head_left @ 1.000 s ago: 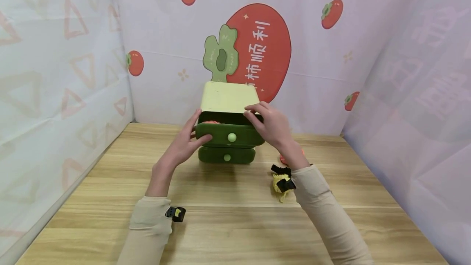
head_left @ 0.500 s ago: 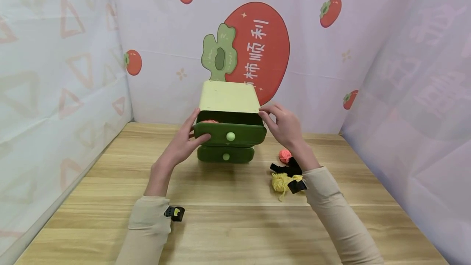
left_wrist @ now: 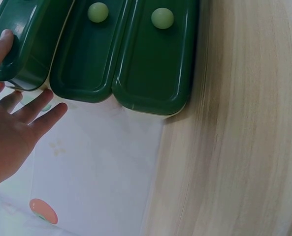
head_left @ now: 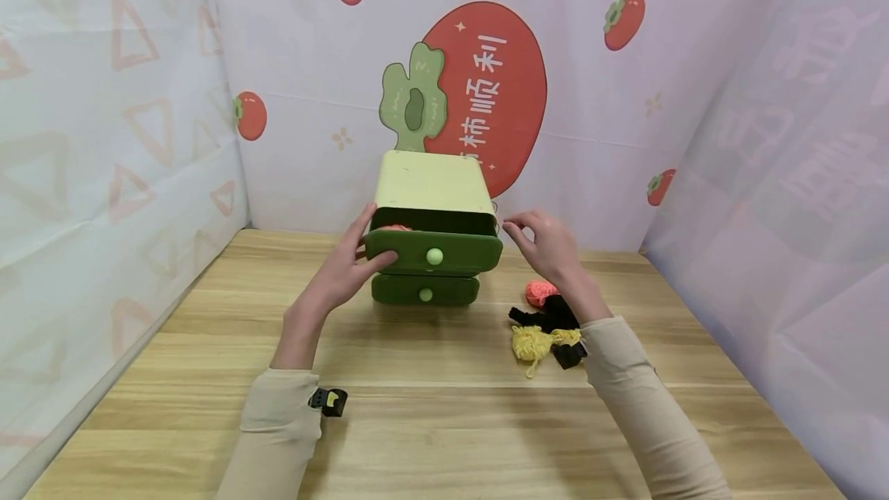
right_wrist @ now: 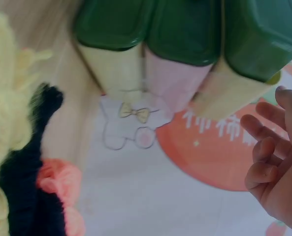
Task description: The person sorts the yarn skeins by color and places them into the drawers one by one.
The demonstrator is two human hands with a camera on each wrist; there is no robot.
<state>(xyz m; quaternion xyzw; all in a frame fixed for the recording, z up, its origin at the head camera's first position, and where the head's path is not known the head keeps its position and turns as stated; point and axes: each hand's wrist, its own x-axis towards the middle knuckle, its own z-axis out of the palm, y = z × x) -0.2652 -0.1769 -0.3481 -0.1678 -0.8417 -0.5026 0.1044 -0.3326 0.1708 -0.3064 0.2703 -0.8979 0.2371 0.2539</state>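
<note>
A cream-topped drawer chest [head_left: 434,180] with green drawer fronts stands on the table. Its top drawer [head_left: 461,251] is pulled out, with a bit of coral-coloured yarn [head_left: 396,228] visible inside at the left. My left hand [head_left: 342,268] holds the drawer's left end, thumb across the front and fingers at the side. To the right of the chest, my right hand [head_left: 549,244] is raised with loosely bent fingers, apart from the drawer and holding nothing visible. In the right wrist view, these fingers [right_wrist: 269,147] hang beside the chest.
Near my right forearm lie a coral yarn ball [head_left: 539,292], black fuzzy yarn [head_left: 552,315] and a yellow yarn bundle [head_left: 532,343] on the wooden table [head_left: 430,438]. A printed cloth backdrop [head_left: 312,37] rises behind the chest. Cloth walls flank both sides.
My right hand has moved from the drawer opening to the right and slightly down, away from the chest, uncovering more of the yarn. The left hand stays on the drawer.
</note>
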